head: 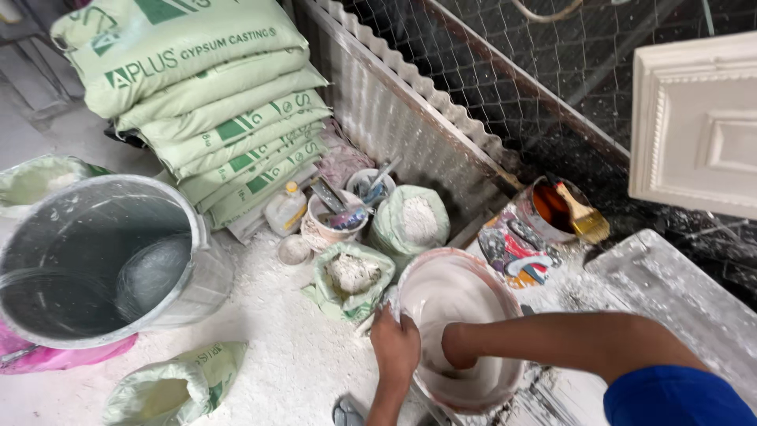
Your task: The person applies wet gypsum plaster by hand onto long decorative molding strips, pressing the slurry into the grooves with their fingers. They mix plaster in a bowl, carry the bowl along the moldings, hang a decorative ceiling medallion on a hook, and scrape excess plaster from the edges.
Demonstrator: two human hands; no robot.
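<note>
Plaster casting workshop. Stacked green sacks (213,102) of casting powder against a corrugated wall (410,118), open bags of white powder (410,221), white dust all over the floor (292,355). Big grey tub (95,260), mixing bucket (461,315) coated in white slurry, tin with brush (560,209), cast white moulded panel (698,122) at right.

The left hand (396,345) is curled in a grip, fingers bent over. The right hand (456,356) reaches downward, forearm stretched across, fingers hidden.
</note>
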